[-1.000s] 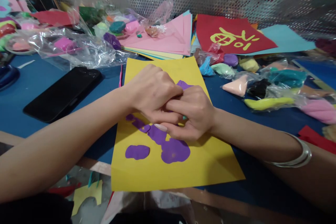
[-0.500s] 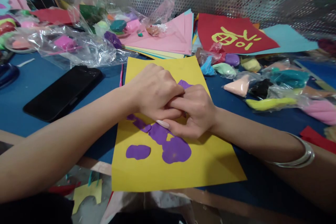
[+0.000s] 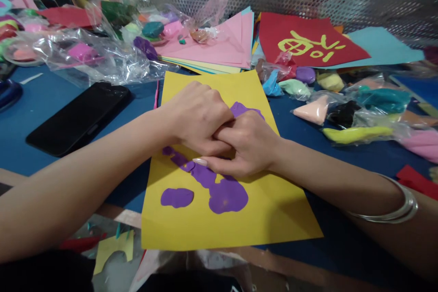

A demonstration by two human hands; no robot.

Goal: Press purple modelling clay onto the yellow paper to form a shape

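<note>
My left hand and my right hand meet over the middle of a yellow sheet of paper. Both are closed, fingers curled down and touching each other; their fingertips are mostly hidden, and I cannot make out what is between them. Flattened purple clay is spread on the sheet, showing above and below my hands. My right thumb rests at the edge of this clay strip. A separate oval purple piece lies lower left on the paper.
A black phone lies left on the blue table, with a thin pink stick beside the paper. Bagged clay, including a peach piece, crowds the right. Behind are pink sheets and a red sheet with yellow strokes.
My hands have shifted slightly left, the right thumb reaching further left over the purple clay. More purple shows above the right hand. The view has moved a little.
</note>
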